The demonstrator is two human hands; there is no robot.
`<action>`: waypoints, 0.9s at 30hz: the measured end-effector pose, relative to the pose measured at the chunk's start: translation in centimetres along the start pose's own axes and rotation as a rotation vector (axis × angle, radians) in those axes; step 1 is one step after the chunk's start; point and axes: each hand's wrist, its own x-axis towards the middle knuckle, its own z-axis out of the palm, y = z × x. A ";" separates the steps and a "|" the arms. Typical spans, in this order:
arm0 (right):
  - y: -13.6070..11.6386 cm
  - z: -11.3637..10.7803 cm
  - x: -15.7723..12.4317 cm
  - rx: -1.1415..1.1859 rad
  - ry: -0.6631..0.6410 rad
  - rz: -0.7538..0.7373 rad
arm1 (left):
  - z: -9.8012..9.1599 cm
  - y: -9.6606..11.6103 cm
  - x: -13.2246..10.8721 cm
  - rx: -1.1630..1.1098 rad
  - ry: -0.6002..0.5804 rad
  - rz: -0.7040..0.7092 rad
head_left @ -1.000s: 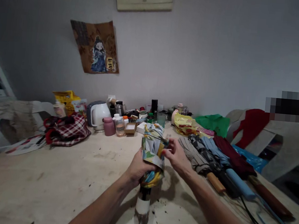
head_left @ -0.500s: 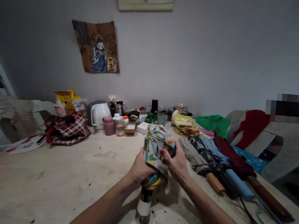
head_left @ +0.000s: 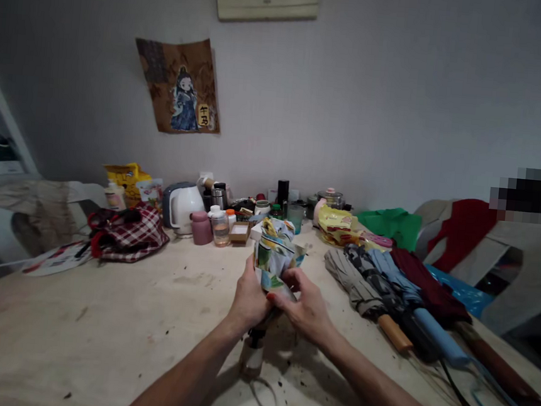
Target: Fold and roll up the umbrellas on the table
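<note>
A folded umbrella with a colourful printed canopy stands tilted over the table, its white handle and wrist loop pointing down toward me. My left hand is wrapped round the lower canopy from the left. Pressed against the canopy from the right, my right hand has its fingers curled over the fabric. Both hands grip the same umbrella.
Several folded umbrellas lie in a row to the right. At the back stand a white kettle, a pink cup, jars and bottles. A plaid bag sits at the left, yellow bags and green cloth behind.
My right hand came down from the umbrella's top onto the lower canopy beside my left hand. The umbrella has shifted slightly away from me.
</note>
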 end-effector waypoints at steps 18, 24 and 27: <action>1.3 -2.0 1.9 0.467 0.047 0.288 | 1.0 0.8 -1.5 -0.355 -0.224 -0.166; 2.2 -2.7 1.1 0.666 -0.169 0.306 | 0.8 0.7 -2.2 -0.625 -0.535 -0.277; 2.1 -2.3 0.9 0.729 -0.197 0.304 | 0.9 0.4 -2.3 -0.697 -0.613 -0.349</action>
